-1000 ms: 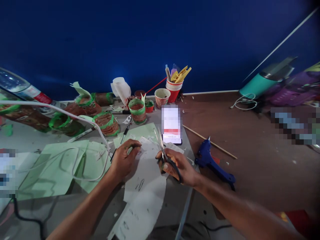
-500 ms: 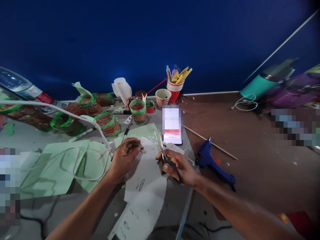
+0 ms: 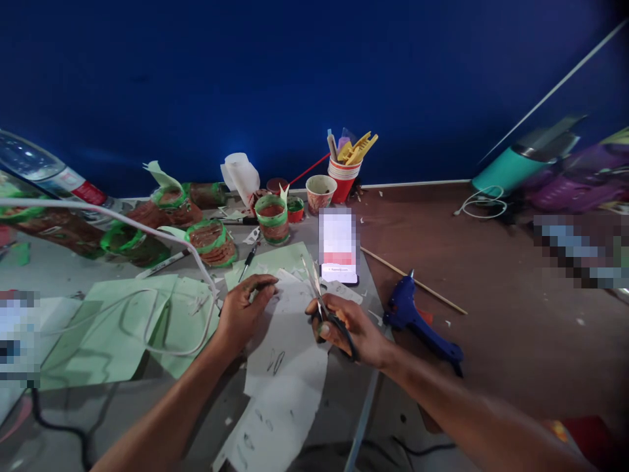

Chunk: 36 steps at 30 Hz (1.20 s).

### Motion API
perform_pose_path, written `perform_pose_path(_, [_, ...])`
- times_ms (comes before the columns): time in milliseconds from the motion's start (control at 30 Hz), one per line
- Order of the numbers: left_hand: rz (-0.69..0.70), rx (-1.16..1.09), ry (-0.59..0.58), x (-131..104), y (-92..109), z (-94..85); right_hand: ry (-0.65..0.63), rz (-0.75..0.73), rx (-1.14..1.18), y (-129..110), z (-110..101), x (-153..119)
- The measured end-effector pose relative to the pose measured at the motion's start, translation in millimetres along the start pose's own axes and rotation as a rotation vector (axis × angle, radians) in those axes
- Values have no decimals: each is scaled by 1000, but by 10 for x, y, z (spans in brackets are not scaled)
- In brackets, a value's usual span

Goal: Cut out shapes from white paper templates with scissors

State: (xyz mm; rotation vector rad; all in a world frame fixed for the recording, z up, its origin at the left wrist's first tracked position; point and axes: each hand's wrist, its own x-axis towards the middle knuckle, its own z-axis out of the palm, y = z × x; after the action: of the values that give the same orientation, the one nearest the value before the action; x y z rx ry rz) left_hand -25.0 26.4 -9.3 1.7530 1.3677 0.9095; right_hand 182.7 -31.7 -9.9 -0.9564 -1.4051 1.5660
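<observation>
Right grip [image 3: 351, 326] wrapped round black-handled scissors [image 3: 320, 302], blades pointing far-left | left grip [image 3: 246, 309] curled left of blades, cannot tell if pinching | white paper [image 3: 289, 333] beneath

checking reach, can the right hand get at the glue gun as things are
Probably yes, but the right hand holds scissors, which it would likely have to put down first. The glue gun lies close on its right, with nothing on top.

no writing can be read; the line of text [image 3: 338, 269] on the phone [image 3: 339, 246] is too small
</observation>
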Motion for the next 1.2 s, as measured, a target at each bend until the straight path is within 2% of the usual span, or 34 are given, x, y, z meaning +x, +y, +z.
perform_pose_path(133, [170,230,76,37,-32,-20,6,17,28,-28,13,2])
perform_pose_path(200, [193,300,89,52,-57,-11,4,21,56,-20,14,-3])
perform_pose_path(300, [203,390,10,57,-68,29,7,12,61,11,7,-17])
perform_pose_path(433, [311,588,-142,50,-4,91,14,2,50,13,6,-26])
perform_pose_path(700, [355,893,-228,119,125,142,20,21,59,-102,19,-21])
perform_pose_path(1000, [428,940,-254,224,181,222,33,18,40,-106,18,-18])
perform_pose_path(1200, [360,856,-234,258,181,196,24,-5,-6,-84,2,-16])
